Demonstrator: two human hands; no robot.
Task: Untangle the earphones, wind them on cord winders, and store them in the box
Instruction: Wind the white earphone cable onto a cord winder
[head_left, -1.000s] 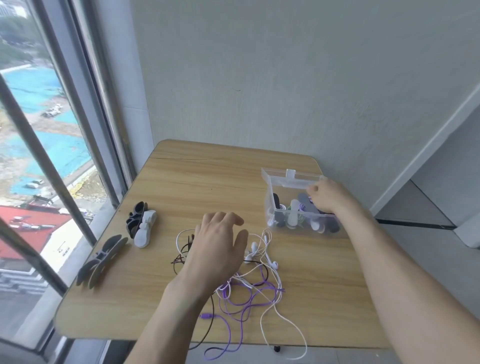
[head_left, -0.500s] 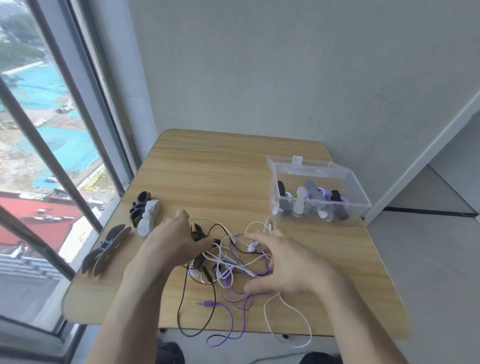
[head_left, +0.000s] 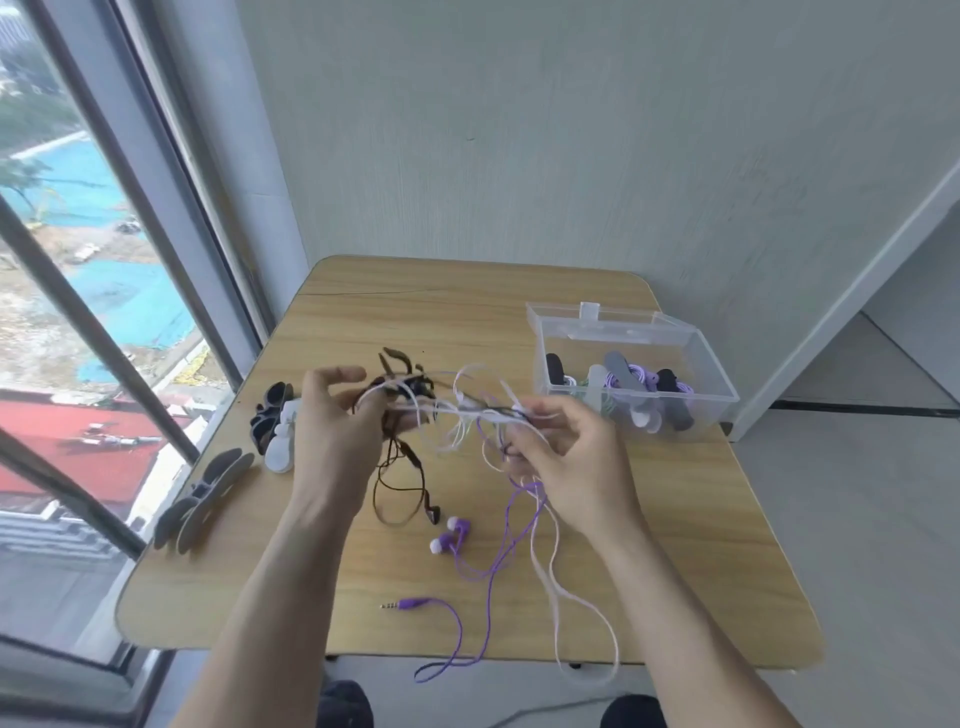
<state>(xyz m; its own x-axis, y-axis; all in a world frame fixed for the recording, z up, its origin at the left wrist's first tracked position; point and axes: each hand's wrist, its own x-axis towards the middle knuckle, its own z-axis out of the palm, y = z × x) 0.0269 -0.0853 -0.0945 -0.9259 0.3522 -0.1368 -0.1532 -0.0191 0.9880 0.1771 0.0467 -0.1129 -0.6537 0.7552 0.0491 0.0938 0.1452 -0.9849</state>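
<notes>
We lift the knot of earphones (head_left: 457, 410) clear of the table (head_left: 675, 519) and stretch it between our two hands, where half a second ago it lay flat on the wood under our fingers. A second ago our right hand (head_left: 571, 457) was at the box (head_left: 634, 374) and our left rested on the pile; now both work the tangle in the air.

Our left hand (head_left: 337, 421) pinches the dark cords at one end of the bundle, thumb against fingertips. Our right hand is closed on the white and purple strands at the other end.

The lift has let loose ends drop out. A brown cord (head_left: 400, 493) hangs in a loop down to the wood, the purple earbuds (head_left: 452, 535) lie on the table below our hands, and the purple plug (head_left: 405, 604) rests near the front edge. A white cord (head_left: 561, 597) and a purple one trail over that edge.

Judging from this, untangling has only begun: the strands are still crossed between our hands, and no single pair is free. The empty winders, a black and white pair (head_left: 275, 426) and a grey pair (head_left: 208, 499), wait by the window side. The clear box stands open at the far right, well apart from the knot, already holding several wound sets.
</notes>
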